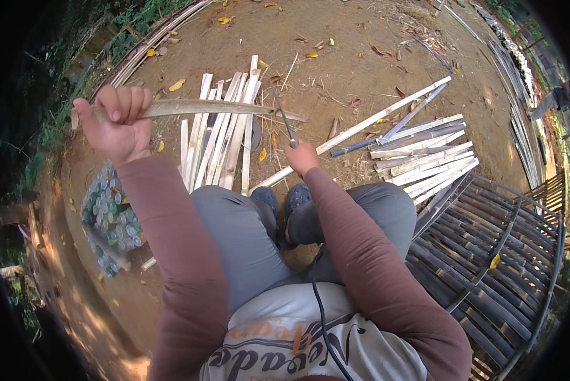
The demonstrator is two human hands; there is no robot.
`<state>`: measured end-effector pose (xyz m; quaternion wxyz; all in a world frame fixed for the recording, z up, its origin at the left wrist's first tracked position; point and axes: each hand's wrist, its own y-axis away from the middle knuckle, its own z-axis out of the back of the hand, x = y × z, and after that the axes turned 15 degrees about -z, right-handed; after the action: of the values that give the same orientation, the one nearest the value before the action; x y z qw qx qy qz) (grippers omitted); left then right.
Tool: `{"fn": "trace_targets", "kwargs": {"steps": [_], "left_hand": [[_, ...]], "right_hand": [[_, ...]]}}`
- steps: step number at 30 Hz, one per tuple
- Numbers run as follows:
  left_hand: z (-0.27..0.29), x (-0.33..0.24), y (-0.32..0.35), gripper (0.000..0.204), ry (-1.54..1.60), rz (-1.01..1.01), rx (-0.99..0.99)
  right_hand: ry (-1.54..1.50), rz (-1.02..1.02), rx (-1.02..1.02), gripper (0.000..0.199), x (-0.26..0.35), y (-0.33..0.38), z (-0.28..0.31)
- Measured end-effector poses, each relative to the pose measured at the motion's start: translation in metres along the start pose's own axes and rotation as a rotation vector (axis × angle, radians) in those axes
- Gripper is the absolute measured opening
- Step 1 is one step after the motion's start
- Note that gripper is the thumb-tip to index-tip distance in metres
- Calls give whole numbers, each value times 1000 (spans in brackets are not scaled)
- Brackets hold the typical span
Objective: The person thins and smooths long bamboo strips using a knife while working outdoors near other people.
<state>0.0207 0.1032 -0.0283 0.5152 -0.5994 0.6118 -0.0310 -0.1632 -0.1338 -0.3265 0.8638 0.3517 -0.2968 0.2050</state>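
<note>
Across the upper left of the view, a pale split-bamboo strip [196,107] extends rightward from the left hand [121,124], which is closed around it near one end. The right hand [304,156] grips a narrow knife [283,117] — its blade crosses the strip near the far end, though contact cannot be determined. Below the strip, a bundle of bamboo slats [233,136] lies on bare soil [348,38]; a second stack [424,156] lies at right — near a dark bamboo bench [494,254]. Bottles [110,216] are heaped at left.
</note>
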Motion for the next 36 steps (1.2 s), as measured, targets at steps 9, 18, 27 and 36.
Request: {"fn": "trace_targets", "kwargs": {"steps": [9,18,27,36], "left_hand": [[6,-9,-3,68,131,20,124],[-4,0,-1,69,234,31,316],[-11,29,-4,63,364,15,337],[-36,15,4,61,180,-16,165]], "right_hand": [[139,-77,-23,37,-35,-38,-7],[-139,268,60,30,87,62,24],[-145,-514,221,30,-121,-70,-16],[521,-2,241,39,-59,-27,-35]]}}
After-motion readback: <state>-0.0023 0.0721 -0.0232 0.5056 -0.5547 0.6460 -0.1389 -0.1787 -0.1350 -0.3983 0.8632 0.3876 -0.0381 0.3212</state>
